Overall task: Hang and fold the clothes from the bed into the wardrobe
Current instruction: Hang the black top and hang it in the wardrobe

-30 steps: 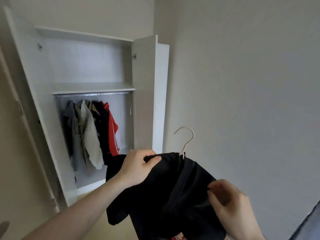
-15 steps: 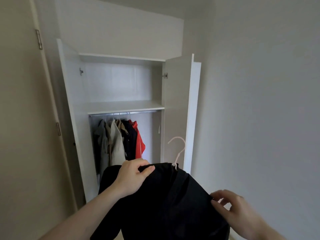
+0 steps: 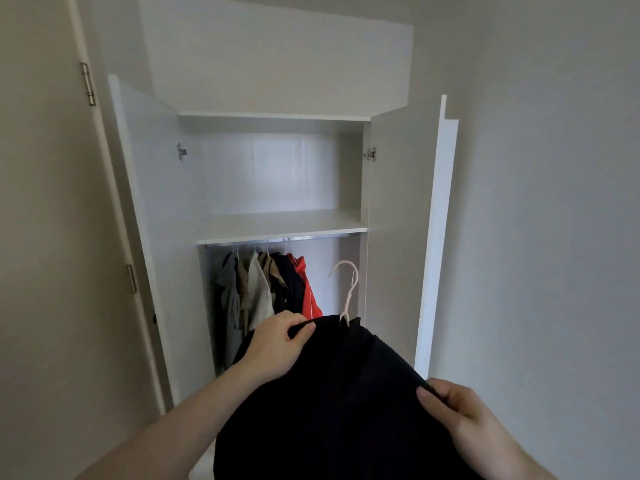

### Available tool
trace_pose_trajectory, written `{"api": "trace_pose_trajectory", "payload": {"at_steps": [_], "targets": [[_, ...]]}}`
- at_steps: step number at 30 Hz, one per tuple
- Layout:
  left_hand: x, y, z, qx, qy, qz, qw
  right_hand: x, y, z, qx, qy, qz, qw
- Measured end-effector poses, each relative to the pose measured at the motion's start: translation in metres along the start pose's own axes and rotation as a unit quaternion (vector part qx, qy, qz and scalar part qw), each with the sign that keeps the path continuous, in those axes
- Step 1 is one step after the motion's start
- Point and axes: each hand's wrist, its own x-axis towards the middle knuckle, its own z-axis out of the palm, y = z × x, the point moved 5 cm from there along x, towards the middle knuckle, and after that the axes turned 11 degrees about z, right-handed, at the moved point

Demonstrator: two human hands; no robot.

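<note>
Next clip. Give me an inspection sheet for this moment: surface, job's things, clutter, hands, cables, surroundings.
Surface: white wardrobe shelf above the rail, nothing seen on it.
Job's things: black garment on a pale hanger, hook upright, not yet on the hanging rail; several hung clothes crowd the rail's left part, a red one rightmost.
Clutter: nothing seen.
Hands: left hand grips the garment's top edge beside the hanger; right hand pinches its right edge.
Cables: nothing seen.
Surroundings: both wardrobe doors open; plain walls; a hinged door edge at left.
</note>
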Motion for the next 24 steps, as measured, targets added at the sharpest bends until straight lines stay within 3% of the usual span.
{"api": "trace_pose_trajectory", "payload": {"at_steps": [5,14,24], "targets": [[0.080,-0.036,0.032,0.032,-0.050,0.001,0.998,0.085,0.006,-0.023,0.004,0.000,0.023,1.000],[0.159,-0.119,0.042,0.069,-0.065,-0.066,0.993,0.230,0.016,-0.033,-0.037,-0.003,0.048,0.998],[0.241,-0.221,0.006,0.129,-0.057,-0.084,0.986,0.361,0.007,-0.019,-0.013,0.081,0.017,0.996]]}}
